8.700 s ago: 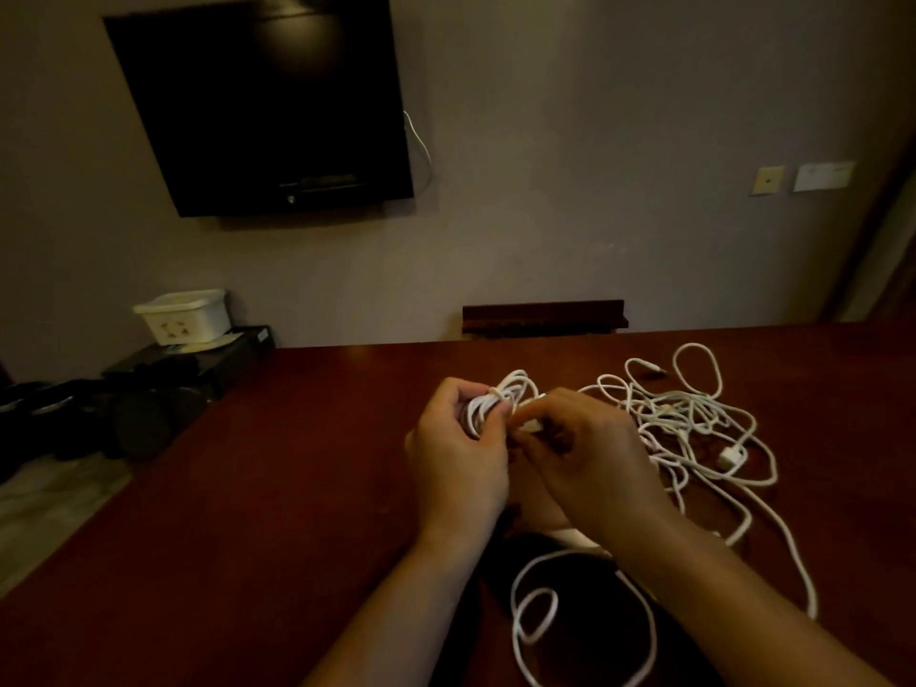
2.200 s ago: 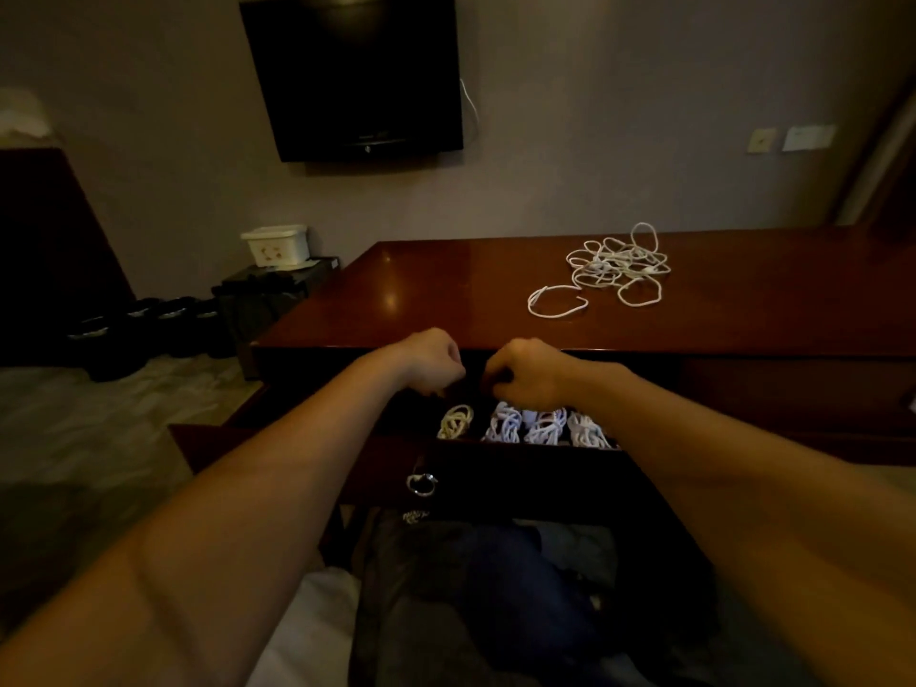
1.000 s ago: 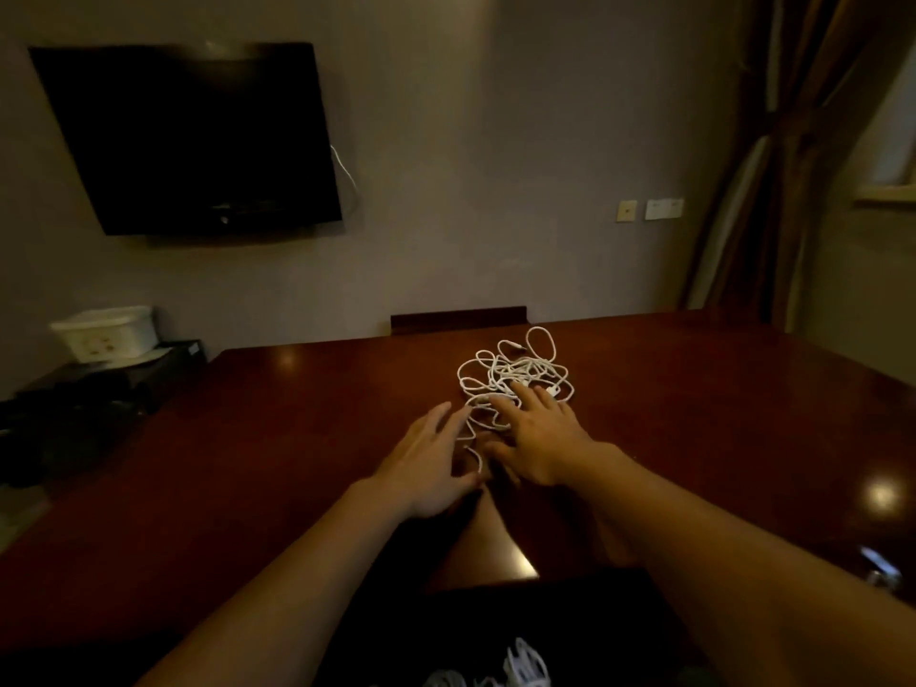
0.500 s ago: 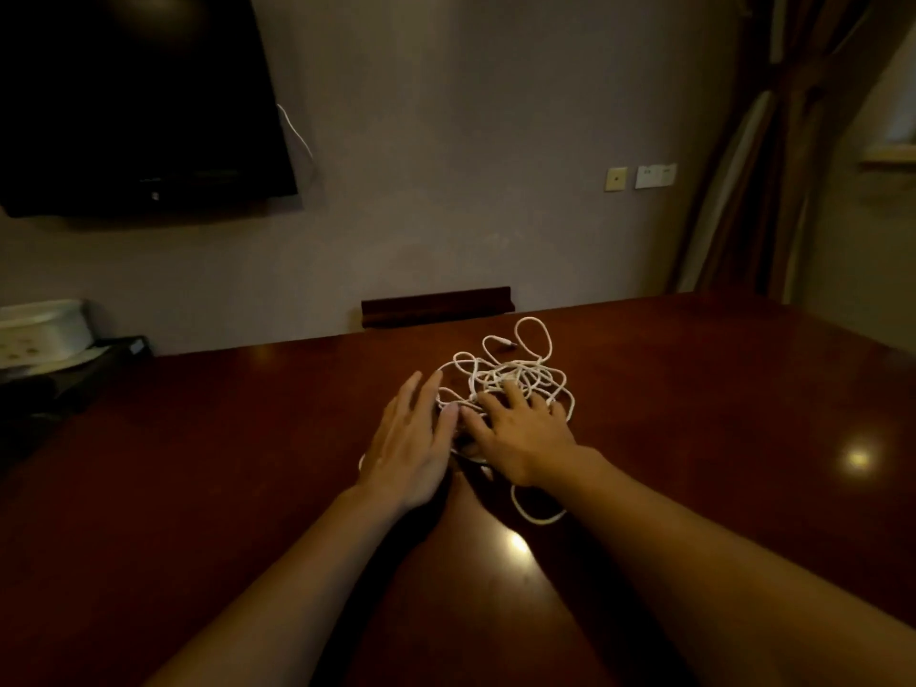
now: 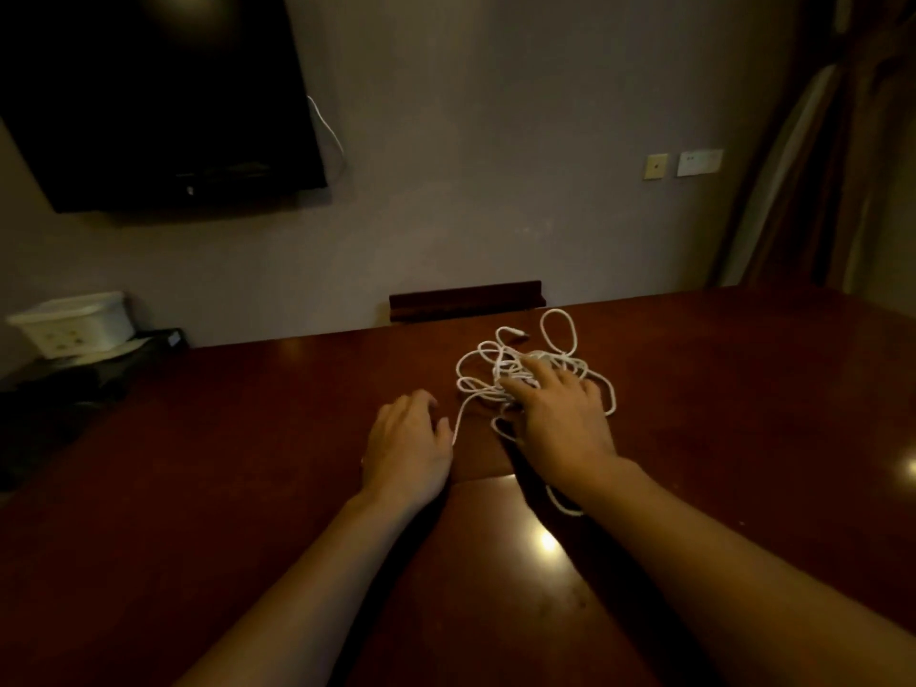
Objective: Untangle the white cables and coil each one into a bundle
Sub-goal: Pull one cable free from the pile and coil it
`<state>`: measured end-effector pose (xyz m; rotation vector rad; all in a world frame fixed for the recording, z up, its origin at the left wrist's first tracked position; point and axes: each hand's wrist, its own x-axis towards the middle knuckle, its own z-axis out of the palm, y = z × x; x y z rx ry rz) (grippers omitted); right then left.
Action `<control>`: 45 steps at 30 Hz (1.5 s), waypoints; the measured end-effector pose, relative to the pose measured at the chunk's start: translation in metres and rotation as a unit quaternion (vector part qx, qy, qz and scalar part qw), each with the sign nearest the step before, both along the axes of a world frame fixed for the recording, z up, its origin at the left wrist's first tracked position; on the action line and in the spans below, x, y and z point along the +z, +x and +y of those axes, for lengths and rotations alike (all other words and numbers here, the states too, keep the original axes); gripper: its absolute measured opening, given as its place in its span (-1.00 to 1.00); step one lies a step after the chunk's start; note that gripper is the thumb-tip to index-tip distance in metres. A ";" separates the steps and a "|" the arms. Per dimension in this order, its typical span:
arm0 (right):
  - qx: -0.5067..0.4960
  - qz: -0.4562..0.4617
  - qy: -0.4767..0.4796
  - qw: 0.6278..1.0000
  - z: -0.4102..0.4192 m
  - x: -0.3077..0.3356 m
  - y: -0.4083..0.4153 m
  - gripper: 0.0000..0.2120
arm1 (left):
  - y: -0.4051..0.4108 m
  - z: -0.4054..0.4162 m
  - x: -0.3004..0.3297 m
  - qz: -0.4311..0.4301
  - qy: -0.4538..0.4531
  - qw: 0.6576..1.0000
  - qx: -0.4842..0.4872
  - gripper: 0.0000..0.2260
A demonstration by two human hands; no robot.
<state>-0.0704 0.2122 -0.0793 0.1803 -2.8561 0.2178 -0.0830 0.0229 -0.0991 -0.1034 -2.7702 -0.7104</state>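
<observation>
Across the table: a dark wooden table (image 5: 198, 463) carried a loose tangle of white cables (image 5: 500, 369), lying toward the far edge, right of centre.
Right hand: the right hand (image 5: 560, 419) lay on top of the tangle, fingers spread and nearly straight, pressing on the strands and gripping none.
Left hand: the left hand (image 5: 409, 446) rested just left of the tangle, fingers loosely curled; whether it pinched the strand running by its fingertips could not be told.
Key relation: the tangle sat straight under and ahead of the right fingers, with one strand trailing back toward the person beneath the right wrist; the right hand was the nearer, the left just beside.
Lie of the cables: no single long axis; loops spread to the far side, one tall loop and a plug end pointing away.
Surroundings: a chair back (image 5: 466, 300) stood beyond the far edge, a television (image 5: 148, 101) hung on the wall, a white box (image 5: 74, 324) sat low at left, curtains (image 5: 813, 166) at right.
Obstructions: nothing stood between hands and cables.
Judgement: an end probably needed finding first.
</observation>
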 end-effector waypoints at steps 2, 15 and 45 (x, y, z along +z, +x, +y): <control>-0.020 0.039 0.051 0.998 -0.008 0.003 0.001 -0.38 | 0.001 -0.001 0.000 0.008 -0.008 1.000 -0.022 -0.80; 0.021 0.082 0.026 0.996 -0.019 0.009 0.007 -0.60 | 0.002 0.000 0.021 0.044 0.394 0.911 -0.113 -0.72; 0.096 0.211 -0.194 0.953 -0.024 0.008 0.019 -0.69 | 0.031 0.014 0.028 0.053 0.234 0.951 -0.196 -0.91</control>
